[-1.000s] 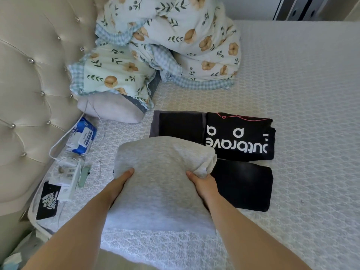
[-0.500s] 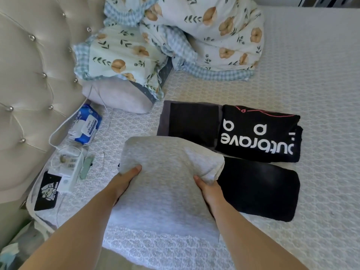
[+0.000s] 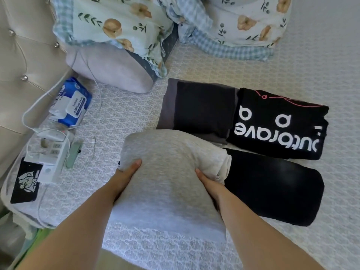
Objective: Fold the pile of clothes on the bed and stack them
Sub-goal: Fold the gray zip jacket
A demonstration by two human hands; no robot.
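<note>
A folded light grey garment [image 3: 165, 172] is held up over the near edge of the bed. My left hand [image 3: 126, 172] grips its left side with the thumb on top, and my right hand [image 3: 206, 181] grips its right side the same way; the fingers of both are hidden under the cloth. Behind it lie folded dark clothes: a dark grey and black piece [image 3: 200, 108], a black shirt with white lettering [image 3: 278, 125], and black trousers [image 3: 272, 188] to the right of my right hand.
A floral duvet [image 3: 136, 22] and a pillow [image 3: 113, 69] are bunched at the back. At left, by the tufted headboard [image 3: 23, 55], lie a blue wipes pack [image 3: 72, 106], a white power strip [image 3: 50, 151] with cables, and a black card [image 3: 25, 182].
The camera has dipped and moved closer. The grey garment has shifted slightly forward and right toward the dark clothes, with both hands keeping their grip.
</note>
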